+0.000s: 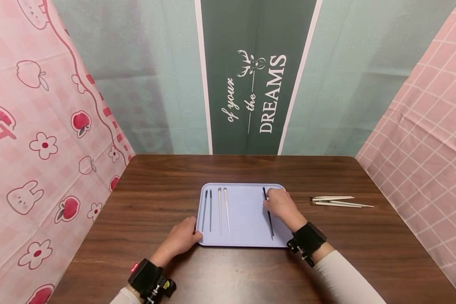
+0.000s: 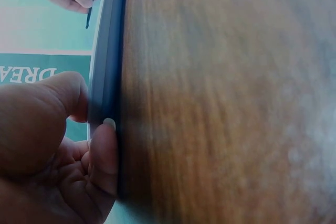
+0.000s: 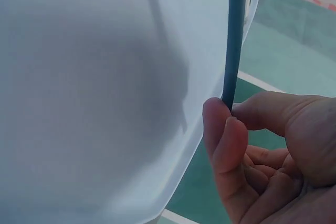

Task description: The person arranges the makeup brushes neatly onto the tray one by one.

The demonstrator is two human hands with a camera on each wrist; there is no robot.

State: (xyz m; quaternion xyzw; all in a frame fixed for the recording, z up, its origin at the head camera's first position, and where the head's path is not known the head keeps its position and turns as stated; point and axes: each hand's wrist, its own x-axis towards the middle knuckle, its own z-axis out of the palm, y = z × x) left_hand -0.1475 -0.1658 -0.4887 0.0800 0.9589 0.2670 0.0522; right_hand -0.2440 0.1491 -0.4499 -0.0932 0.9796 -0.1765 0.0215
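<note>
A pale lavender tray [image 1: 247, 213] lies on the table. My left hand [image 1: 183, 236] grips its near left corner, thumb on the rim; in the left wrist view the fingers [image 2: 102, 156] curl at the tray's edge. Over the tray's right part, my right hand [image 1: 283, 205] pinches a dark slim makeup brush [image 1: 269, 219] between thumb and fingertips. The right wrist view shows its dark handle [image 3: 235, 40] in that pinch. Along the tray's left side lie two dark brushes [image 1: 210, 211] and two cream-handled brushes [image 1: 220, 211], side by side and roughly parallel.
Right of the tray, several pale-handled brushes [image 1: 342, 202] lie in a loose pile on the brown wooden table [image 1: 243, 274]. Printed cloths hang at both sides, and a green cloth [image 1: 167, 84] with lettering hangs behind the far edge.
</note>
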